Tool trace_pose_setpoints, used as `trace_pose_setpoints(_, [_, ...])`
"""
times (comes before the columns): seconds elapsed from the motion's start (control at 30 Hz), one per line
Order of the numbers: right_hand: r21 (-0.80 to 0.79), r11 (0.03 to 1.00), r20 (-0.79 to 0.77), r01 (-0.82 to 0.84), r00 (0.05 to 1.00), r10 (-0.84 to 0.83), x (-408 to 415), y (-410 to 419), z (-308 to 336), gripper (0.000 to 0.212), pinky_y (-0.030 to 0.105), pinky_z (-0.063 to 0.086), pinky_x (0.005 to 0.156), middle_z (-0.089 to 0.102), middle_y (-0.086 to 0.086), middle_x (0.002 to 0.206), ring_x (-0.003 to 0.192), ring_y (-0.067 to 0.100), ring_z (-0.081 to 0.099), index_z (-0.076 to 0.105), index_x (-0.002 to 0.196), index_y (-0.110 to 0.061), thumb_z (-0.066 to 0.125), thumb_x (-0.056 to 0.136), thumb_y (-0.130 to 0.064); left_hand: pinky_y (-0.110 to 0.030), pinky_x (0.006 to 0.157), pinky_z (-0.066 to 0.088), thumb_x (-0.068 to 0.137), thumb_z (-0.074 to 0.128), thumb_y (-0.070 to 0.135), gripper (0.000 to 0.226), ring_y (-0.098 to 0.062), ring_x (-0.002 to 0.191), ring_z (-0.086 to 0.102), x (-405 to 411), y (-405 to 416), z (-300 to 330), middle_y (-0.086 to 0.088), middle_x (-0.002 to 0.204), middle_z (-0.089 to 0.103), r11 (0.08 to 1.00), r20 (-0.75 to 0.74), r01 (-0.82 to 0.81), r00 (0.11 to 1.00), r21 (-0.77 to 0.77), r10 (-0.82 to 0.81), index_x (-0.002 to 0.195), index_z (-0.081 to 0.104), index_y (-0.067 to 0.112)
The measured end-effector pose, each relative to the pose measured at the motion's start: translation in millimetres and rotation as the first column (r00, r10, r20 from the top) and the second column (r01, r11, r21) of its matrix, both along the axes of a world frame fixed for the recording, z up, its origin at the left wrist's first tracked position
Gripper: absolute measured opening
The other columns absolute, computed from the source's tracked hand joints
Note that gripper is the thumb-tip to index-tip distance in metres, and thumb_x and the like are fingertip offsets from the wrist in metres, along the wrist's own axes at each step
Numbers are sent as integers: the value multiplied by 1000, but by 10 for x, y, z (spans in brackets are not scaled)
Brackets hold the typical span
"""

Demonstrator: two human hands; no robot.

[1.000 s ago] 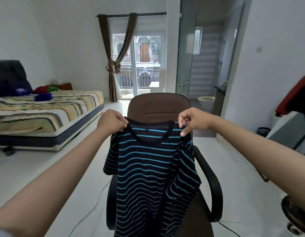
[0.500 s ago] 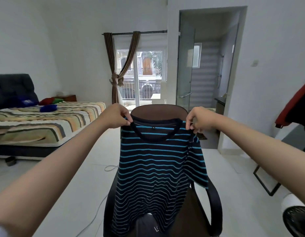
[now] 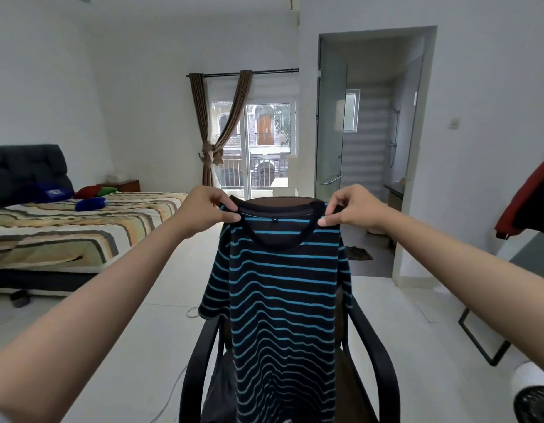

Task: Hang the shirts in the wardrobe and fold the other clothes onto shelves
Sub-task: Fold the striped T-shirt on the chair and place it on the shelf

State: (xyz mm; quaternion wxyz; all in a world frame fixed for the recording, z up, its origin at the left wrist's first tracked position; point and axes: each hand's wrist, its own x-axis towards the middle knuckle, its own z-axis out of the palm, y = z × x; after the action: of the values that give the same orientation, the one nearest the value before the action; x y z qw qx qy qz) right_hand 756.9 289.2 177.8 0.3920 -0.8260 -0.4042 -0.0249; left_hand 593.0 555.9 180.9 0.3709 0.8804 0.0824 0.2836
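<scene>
I hold a black T-shirt with thin blue stripes [image 3: 282, 300] up by its shoulders, and it hangs straight down in front of me. My left hand [image 3: 205, 210] pinches the left shoulder beside the collar. My right hand [image 3: 354, 209] pinches the right shoulder, fingers closed on the cloth. The shirt covers most of a brown office chair [image 3: 276, 203] with black armrests. Dark cloth [image 3: 218, 392] lies on the chair seat, mostly hidden by the shirt.
A bed with a striped cover [image 3: 81, 227] stands at the left, with red, green and blue items [image 3: 90, 196] near its head. A red and dark garment [image 3: 533, 203] hangs at the right edge. A fan [image 3: 533, 401] sits bottom right. A bathroom doorway [image 3: 371, 178] opens behind.
My hands have lifted the striped shirt higher and spread it flatter. My view has tilted upward, showing more wall and ceiling.
</scene>
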Motion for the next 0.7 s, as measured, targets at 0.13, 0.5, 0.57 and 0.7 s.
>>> trace_pose_setpoints(0.13, [107,994,-37,-18,999,22,26,13,-12,34,40,43,63,60,24,73,65,24,48,64,61,-15,89,50,-36,-55,81,52,64,83,7,23,-44,89,59,32,27,22,-29,91,62,999,11,18,1000,-32,-17,68,61,9])
trace_pose_setpoints(0.5, [227,968,-264,-107,950,167,60,74,18,26,34,59,71,64,13,80,78,25,63,61,70,-8,78,64,11,-20,69,56,71,70,-15,23,-23,87,60,58,58,101,-13,94,63,969,-56,156,984,-190,-170,84,65,4])
trace_pose_setpoints(0.57, [217,971,-302,-102,939,166,39,84,15,24,22,55,58,66,7,73,69,16,65,60,70,-7,74,68,12,-17,66,56,71,69,-16,26,-22,85,62,64,65,146,-14,96,65,964,-136,150,974,-221,-183,91,68,0])
trace_pose_setpoints(0.7, [297,950,-452,-92,863,225,15,104,-4,21,14,46,44,66,-1,57,53,7,63,56,71,-4,65,77,14,-28,75,59,72,68,-14,22,-27,88,65,105,78,184,-17,96,67,943,-224,84,961,-323,-163,90,69,-1])
